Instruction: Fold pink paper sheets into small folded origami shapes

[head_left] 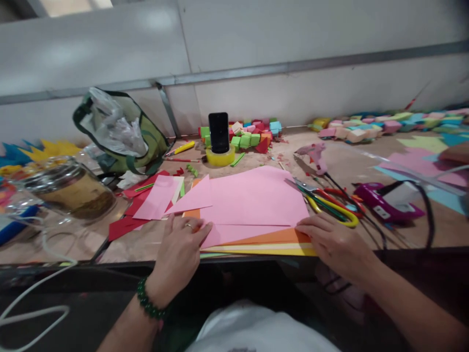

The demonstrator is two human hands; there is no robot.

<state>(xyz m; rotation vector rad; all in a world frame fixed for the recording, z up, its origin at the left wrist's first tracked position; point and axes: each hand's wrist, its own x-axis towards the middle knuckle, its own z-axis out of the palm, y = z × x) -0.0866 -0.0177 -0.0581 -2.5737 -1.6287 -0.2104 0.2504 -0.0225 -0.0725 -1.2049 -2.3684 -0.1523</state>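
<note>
A large pink sheet lies on a stack of coloured paper at the table's front edge, with an orange sheet and a yellow sheet showing below. At its lower left corner rests my left hand, wearing a ring and a green bead bracelet. My right hand touches the right side of the stack. Both hands have their fingers spread over the paper. A pink triangle overlaps the sheet's left side. Scissors lie against the right edge.
Behind the stack, a black phone stands on a yellow tape roll. A glass jar and a green bag are left; a pink glue gun and purple device are right. Another person's hand shows far right.
</note>
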